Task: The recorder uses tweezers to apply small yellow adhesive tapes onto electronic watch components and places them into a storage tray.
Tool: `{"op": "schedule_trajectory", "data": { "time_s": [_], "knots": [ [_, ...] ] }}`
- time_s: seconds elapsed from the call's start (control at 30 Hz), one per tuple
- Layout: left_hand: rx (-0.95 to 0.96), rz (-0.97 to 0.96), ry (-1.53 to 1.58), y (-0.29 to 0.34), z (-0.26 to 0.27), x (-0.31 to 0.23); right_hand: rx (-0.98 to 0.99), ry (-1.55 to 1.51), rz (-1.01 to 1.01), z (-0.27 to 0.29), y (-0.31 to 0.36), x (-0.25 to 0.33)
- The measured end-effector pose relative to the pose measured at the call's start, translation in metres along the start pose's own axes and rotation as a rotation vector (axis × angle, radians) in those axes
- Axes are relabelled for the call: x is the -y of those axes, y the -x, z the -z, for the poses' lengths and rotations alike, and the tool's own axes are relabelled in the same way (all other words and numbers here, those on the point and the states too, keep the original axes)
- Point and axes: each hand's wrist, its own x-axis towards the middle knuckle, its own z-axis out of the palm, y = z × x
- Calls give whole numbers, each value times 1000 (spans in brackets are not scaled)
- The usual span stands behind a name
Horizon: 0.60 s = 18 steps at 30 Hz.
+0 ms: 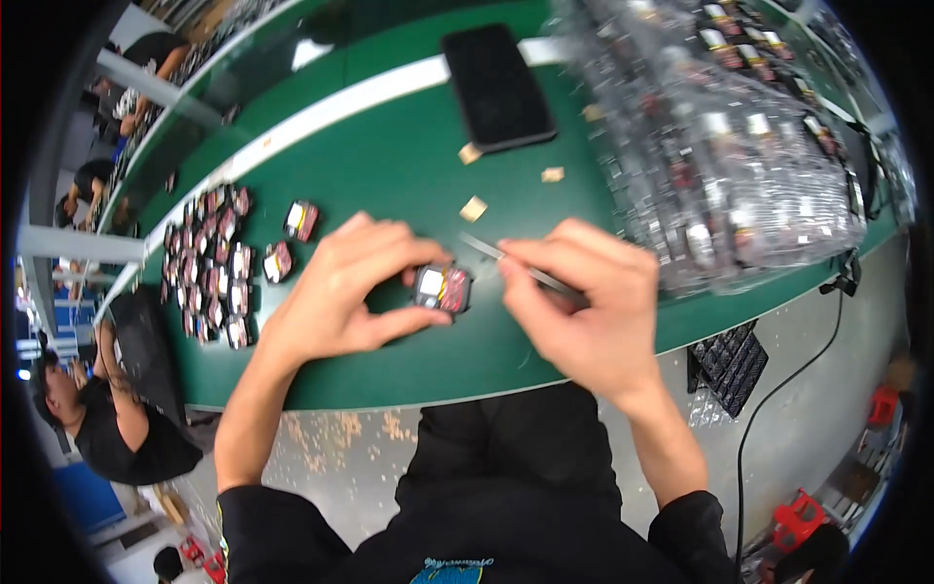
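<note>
Both forearms come up from the lower edge in the head view. Left hand [355, 292] pinches a small dark module [443, 289] with a red and white face between thumb and fingertips, just above the green table [389, 165]. Right hand [584, 307] is closed around thin metal tweezers [506, 258], whose tip points toward the module, near but apart. Doing this well seems to call for a steady left pinch and a slow, low tweezer approach. A cluster of similar modules [219, 268] lies to the left, a stack of clear trays [739, 136] to the right, and a black phone [496, 88] lies beyond.
</note>
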Motion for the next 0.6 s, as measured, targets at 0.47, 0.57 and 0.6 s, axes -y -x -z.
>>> {"op": "schedule_trajectory", "data": {
  "time_s": [0.47,0.57,0.6],
  "knots": [
    [-12,-236,154,-174,46,-83,-128,-177,69,-9,12,-19],
    [13,-435,163,-247,33,-110,-21,-141,21,-2,7,-4],
    [74,-463,178,-267,27,-113,-22,-134,33,-3,6,-3]
  ]
}}
